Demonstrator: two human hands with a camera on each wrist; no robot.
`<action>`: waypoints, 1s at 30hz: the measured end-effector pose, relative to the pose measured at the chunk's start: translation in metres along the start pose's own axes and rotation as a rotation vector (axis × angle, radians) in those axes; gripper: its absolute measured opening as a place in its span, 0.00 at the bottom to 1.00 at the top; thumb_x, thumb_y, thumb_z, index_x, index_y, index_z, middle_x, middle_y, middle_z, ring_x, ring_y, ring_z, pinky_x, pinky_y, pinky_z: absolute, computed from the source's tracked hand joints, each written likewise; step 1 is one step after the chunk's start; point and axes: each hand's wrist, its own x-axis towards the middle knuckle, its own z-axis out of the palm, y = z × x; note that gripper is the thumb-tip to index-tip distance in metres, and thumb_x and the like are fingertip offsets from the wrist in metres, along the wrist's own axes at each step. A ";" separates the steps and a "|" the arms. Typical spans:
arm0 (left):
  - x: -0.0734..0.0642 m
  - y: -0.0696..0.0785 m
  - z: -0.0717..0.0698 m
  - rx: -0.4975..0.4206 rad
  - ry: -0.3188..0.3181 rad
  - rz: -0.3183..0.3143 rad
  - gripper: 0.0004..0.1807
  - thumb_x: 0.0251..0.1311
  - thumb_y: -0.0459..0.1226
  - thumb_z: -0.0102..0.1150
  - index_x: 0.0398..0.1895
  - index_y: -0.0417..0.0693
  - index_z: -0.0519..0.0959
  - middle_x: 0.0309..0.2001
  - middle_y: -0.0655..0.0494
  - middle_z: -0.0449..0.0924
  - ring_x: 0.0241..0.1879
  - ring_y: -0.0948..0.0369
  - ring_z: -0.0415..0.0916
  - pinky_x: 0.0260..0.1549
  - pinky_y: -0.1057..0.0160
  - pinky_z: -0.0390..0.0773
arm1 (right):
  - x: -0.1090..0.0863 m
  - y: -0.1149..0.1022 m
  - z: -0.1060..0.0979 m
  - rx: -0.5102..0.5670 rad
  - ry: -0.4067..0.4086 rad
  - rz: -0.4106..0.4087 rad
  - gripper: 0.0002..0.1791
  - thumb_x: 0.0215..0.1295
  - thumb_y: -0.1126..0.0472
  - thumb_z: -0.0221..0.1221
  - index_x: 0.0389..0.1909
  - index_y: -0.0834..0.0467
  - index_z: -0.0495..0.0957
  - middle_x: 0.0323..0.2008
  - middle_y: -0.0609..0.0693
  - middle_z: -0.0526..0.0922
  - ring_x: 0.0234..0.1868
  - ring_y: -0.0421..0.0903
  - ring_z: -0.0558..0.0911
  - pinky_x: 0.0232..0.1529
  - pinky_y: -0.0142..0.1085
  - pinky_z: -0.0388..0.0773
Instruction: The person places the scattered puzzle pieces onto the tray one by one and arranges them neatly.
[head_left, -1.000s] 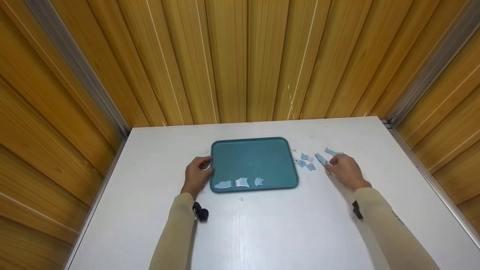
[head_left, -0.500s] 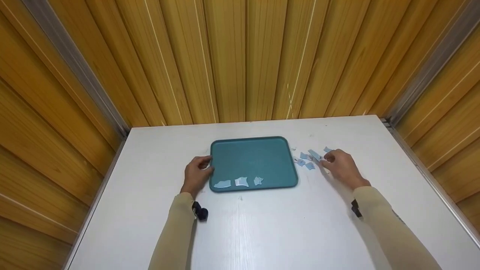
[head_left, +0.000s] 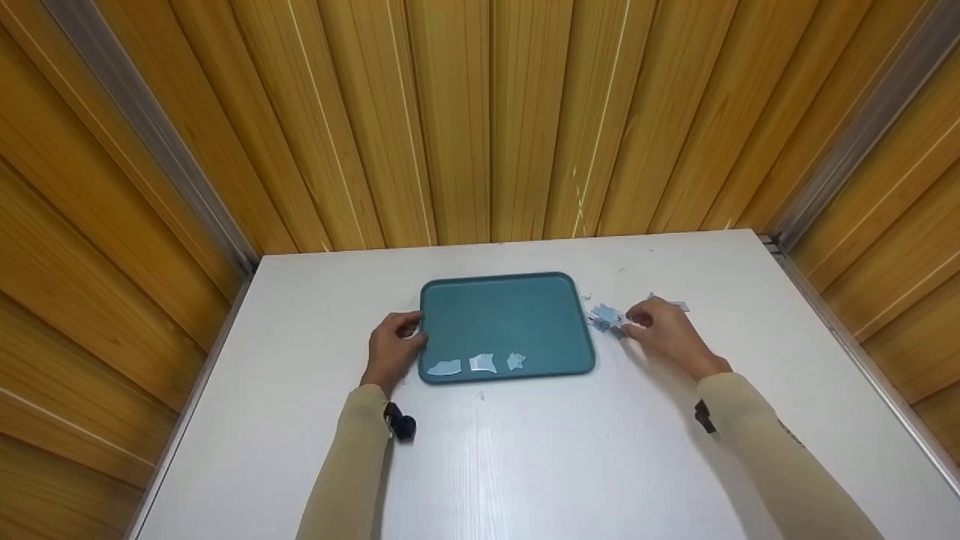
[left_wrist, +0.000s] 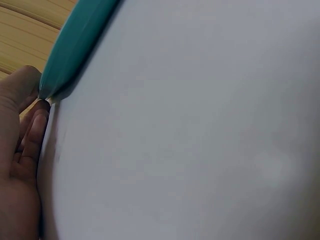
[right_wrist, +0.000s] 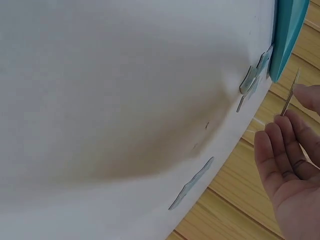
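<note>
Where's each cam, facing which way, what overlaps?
Head: worn on head, facing forward and down at tray and table; left hand, right hand, sleeves show.
Left wrist: worn there, facing table, tray edge; left hand shows.
Right wrist: worn there, facing loose pieces; right hand shows, pinching a piece.
Head and right wrist share loose pieces.

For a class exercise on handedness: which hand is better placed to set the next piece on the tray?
Probably the right hand: it pinches a light-blue piece beside the tray, whereas the left hand touches the tray's opposite edge.
</note>
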 end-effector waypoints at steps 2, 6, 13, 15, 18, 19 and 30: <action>0.000 0.000 0.000 0.003 0.001 0.003 0.23 0.63 0.31 0.70 0.62 0.48 0.85 0.53 0.56 0.81 0.53 0.56 0.76 0.58 0.56 0.76 | 0.000 -0.003 0.001 0.008 -0.006 -0.020 0.14 0.70 0.65 0.69 0.52 0.69 0.84 0.46 0.61 0.84 0.50 0.60 0.83 0.56 0.56 0.80; 0.001 -0.001 0.000 0.004 0.001 0.013 0.23 0.62 0.31 0.71 0.62 0.47 0.85 0.52 0.56 0.81 0.53 0.56 0.76 0.57 0.56 0.76 | 0.000 -0.008 0.004 0.025 -0.020 -0.043 0.14 0.70 0.66 0.69 0.52 0.69 0.84 0.46 0.60 0.83 0.50 0.60 0.83 0.56 0.56 0.80; 0.001 0.000 0.000 0.009 0.003 0.017 0.23 0.62 0.31 0.70 0.62 0.47 0.85 0.52 0.56 0.81 0.53 0.56 0.76 0.58 0.55 0.76 | 0.001 -0.016 0.012 0.052 -0.034 -0.076 0.12 0.70 0.67 0.68 0.51 0.68 0.85 0.46 0.59 0.83 0.50 0.58 0.84 0.56 0.54 0.81; 0.001 0.000 0.000 0.011 0.004 0.021 0.23 0.63 0.31 0.70 0.62 0.47 0.85 0.52 0.55 0.81 0.53 0.56 0.76 0.57 0.55 0.76 | 0.001 -0.019 0.014 0.059 -0.042 -0.082 0.12 0.69 0.67 0.69 0.50 0.67 0.85 0.46 0.57 0.83 0.50 0.56 0.84 0.56 0.53 0.81; 0.002 -0.001 0.000 0.032 0.009 0.038 0.22 0.63 0.30 0.70 0.62 0.46 0.85 0.52 0.55 0.81 0.52 0.56 0.76 0.56 0.55 0.76 | 0.001 -0.022 0.018 0.058 -0.049 -0.112 0.11 0.68 0.67 0.70 0.49 0.66 0.86 0.45 0.56 0.83 0.49 0.55 0.84 0.55 0.52 0.82; 0.002 -0.002 0.000 0.036 0.010 0.041 0.22 0.63 0.30 0.71 0.61 0.46 0.85 0.52 0.55 0.81 0.52 0.56 0.76 0.56 0.55 0.76 | 0.001 -0.023 0.019 0.060 -0.053 -0.122 0.11 0.68 0.67 0.70 0.49 0.66 0.86 0.44 0.56 0.82 0.48 0.55 0.84 0.55 0.52 0.82; 0.003 -0.003 0.001 0.036 0.009 0.050 0.22 0.62 0.30 0.71 0.61 0.46 0.85 0.52 0.54 0.82 0.51 0.55 0.76 0.55 0.55 0.76 | 0.001 -0.033 0.027 0.081 -0.110 -0.153 0.12 0.69 0.65 0.70 0.50 0.63 0.87 0.43 0.52 0.82 0.48 0.52 0.84 0.56 0.50 0.83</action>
